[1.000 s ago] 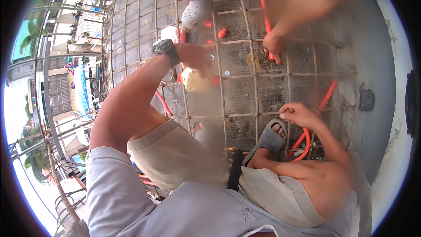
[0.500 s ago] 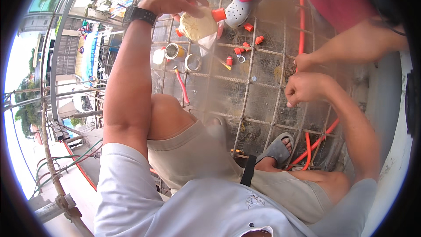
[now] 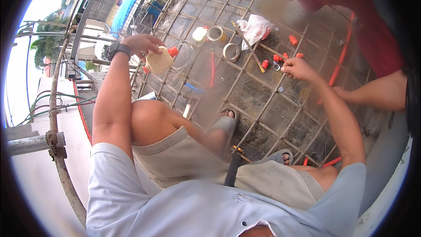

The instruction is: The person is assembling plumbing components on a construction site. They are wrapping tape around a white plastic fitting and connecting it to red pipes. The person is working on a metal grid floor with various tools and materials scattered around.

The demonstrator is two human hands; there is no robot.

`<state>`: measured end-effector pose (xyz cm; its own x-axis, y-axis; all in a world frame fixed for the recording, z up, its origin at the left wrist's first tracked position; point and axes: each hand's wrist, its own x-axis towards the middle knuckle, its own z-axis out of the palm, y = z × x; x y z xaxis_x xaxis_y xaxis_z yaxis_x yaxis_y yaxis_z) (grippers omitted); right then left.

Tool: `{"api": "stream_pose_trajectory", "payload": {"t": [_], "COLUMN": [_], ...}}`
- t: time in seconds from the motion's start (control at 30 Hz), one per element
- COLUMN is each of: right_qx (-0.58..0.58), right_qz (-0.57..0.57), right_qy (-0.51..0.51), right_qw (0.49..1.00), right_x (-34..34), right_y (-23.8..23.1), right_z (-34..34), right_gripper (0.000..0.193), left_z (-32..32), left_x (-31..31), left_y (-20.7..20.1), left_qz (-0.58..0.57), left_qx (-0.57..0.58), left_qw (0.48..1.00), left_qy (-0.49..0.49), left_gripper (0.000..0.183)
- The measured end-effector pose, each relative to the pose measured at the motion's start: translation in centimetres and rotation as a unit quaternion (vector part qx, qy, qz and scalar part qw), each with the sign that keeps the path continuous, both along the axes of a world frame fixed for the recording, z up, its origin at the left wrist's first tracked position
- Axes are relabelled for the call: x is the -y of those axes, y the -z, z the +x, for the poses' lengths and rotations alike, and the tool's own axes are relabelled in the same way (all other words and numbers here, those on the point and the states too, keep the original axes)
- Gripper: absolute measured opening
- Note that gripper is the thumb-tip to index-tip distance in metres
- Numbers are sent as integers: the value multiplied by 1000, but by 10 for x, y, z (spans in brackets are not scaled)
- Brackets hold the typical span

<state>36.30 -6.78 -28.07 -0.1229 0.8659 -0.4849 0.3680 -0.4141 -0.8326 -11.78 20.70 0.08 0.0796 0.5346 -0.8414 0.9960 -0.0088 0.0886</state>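
My left hand [image 3: 142, 46], with a dark watch on its wrist, grips a cream tape-covered junction box [image 3: 158, 62] from above. Orange connectors [image 3: 173, 51] stick out of the box at opposite sides. On the right, my right hand [image 3: 300, 69] is closed with its fingers pinched together, just beside a group of loose orange connectors [image 3: 265, 64]. Whether anything is between those fingers is hidden. A small grey ring [image 3: 276, 67] lies next to its fingertips.
Steel rebar [image 3: 245, 68] forms a grid over the floor. On it lie a tape roll [image 3: 231, 52], an open can [image 3: 215, 34], a white plastic bag [image 3: 254, 30] and coiled wire [image 3: 184, 55]. Another person's hand [image 3: 340, 95] is near an orange conduit [image 3: 343, 61] at right.
The view has shifted. My left hand has drawn the junction box nearer and to the left. My right hand has gone from the open grid beside the other person's hand to the loose orange connectors.
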Motion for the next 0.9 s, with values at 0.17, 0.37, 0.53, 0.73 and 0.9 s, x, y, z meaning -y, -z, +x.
{"api": "stream_pose_trajectory", "payload": {"t": [0.17,0.37,0.53,0.73,0.9], "right_qx": [-35,-100,-235,-422,-379], "right_qz": [12,1,-47,-114,-89], "right_qy": [10,-40,-61,-66,34], "right_qw": [999,994,969,897,920], "right_x": [-25,-31,-2,25,41], "right_y": [13,-13,-39,-53,-53], "right_z": [-12,-39,-51,-62,-57], "right_gripper": [31,41,66,79,71], "left_z": [-11,37,114,171,187], "left_x": [28,61,100,146,155], "left_y": [-28,20,93,122,139], "left_qz": [31,-3,-21,-110,-199], "left_qx": [21,25,177,306,368], "left_qw": [999,994,970,946,906], "left_qy": [3,110,165,3,-64], "left_gripper": [53,58,62,66,66]}}
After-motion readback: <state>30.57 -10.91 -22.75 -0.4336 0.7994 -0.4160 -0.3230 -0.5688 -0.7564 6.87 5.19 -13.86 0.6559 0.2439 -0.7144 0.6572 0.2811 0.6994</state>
